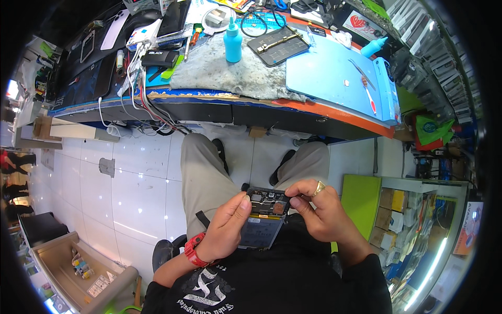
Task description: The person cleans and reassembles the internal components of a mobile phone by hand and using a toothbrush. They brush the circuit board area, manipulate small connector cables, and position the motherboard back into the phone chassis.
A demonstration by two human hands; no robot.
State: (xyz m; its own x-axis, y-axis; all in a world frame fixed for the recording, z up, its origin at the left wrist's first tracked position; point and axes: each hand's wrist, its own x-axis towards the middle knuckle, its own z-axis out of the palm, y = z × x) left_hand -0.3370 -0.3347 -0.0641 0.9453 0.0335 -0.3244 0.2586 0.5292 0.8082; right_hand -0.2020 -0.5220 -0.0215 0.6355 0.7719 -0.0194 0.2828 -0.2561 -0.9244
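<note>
Above my lap I hold an opened smartphone, its inside facing up. The circuit board shows at its far end, and a grey battery fills the part nearer my body. My left hand, with a red watch on the wrist, is closed on the phone's left edge, thumb along the side. My right hand, a gold ring on one finger, pinches the far right corner by the board. Whether a small tool or part is between those right fingertips cannot be seen.
Ahead stands a cluttered workbench with a grey mat, a turquoise squeeze bottle, a metal board holder and a light-blue panel with tweezers on it. Cables hang off the bench's front edge. At right is a glass display cabinet.
</note>
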